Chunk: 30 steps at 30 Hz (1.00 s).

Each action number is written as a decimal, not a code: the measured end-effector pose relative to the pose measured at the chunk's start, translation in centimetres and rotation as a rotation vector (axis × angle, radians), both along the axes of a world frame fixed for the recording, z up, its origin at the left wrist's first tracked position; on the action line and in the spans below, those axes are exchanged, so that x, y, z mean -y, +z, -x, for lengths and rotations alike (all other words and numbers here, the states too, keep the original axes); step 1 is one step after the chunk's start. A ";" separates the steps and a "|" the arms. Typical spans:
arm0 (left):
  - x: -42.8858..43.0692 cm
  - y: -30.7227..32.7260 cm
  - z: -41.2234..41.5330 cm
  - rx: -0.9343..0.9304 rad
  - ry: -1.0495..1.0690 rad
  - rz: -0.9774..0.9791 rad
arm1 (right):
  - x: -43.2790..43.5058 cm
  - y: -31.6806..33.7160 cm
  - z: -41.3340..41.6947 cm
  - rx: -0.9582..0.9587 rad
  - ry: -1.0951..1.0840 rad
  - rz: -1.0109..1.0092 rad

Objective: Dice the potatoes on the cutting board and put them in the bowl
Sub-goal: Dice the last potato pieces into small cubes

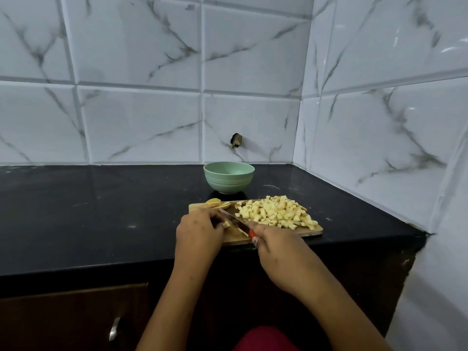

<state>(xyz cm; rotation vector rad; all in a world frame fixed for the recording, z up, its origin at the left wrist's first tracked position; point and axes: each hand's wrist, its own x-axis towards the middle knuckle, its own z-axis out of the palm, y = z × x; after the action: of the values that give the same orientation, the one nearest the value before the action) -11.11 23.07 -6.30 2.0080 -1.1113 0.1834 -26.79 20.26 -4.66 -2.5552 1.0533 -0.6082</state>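
Note:
A wooden cutting board (312, 231) lies near the counter's front edge. A heap of pale diced potato (274, 214) covers its right half. A few uncut potato slices (218, 204) lie at its far left corner. My left hand (198, 230) holds down a small potato piece (227, 224) with curled fingers. My right hand (278, 247) grips a red-handled knife (234, 220), whose blade slants across the board beside that piece. A light green bowl (228, 177) stands behind the board; no potato shows in it.
The black counter (101, 211) meets marble-look tiled walls at the back and right, forming a corner. A dark fitting (236, 140) sticks out of the back wall above the bowl. Below the counter's front edge is a brown cabinet door with a metal handle (114, 329).

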 end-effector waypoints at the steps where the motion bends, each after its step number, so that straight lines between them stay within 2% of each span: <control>1: 0.1 -0.1 0.1 0.013 0.003 0.006 | -0.2 -0.1 -0.1 -0.010 -0.016 0.024; 6: 0.1 -0.3 0.5 0.050 0.024 0.031 | -1.2 -0.6 -0.6 -0.046 -0.045 0.102; 18: 0.7 -0.5 0.3 0.086 0.055 0.011 | -1.9 -0.4 -1.8 -0.140 -0.044 0.124; 26: 0.4 -0.4 0.2 -0.010 0.067 0.033 | -1.4 0.2 -2.8 -0.241 -0.058 0.192; 30: 0.2 -0.4 0.3 0.005 0.072 0.057 | -2.5 -1.0 -2.9 -0.309 -0.083 0.235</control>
<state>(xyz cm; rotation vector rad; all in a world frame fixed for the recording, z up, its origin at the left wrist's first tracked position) -11.43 22.87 -6.73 1.9991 -1.0270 0.2547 -23.93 22.80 -5.69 -2.8902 1.2591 -0.3826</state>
